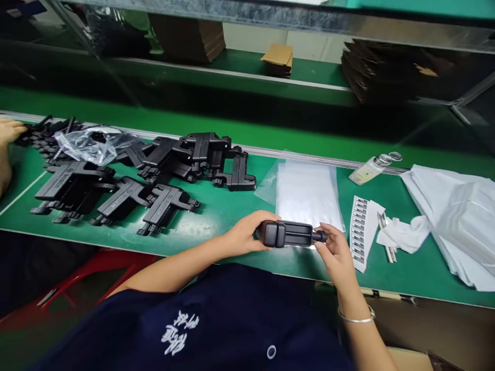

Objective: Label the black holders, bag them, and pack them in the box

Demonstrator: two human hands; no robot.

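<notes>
Just above the near edge of the green workbench (216,206) I hold a black plastic clamp part (290,233) level with both hands. My left hand (247,233) wraps round its blocky left end. My right hand (335,247) pinches the knob at its right end. Behind the part lies a stack of clear plastic bags (307,193).
Several more black clamp parts (154,175) lie in a heap at the left, with a crumpled clear bag (91,144) on them. Another person's hand (10,131) reaches in at the far left. To the right are a barcode label sheet (359,226), a small bottle (371,169) and white sheets (456,216).
</notes>
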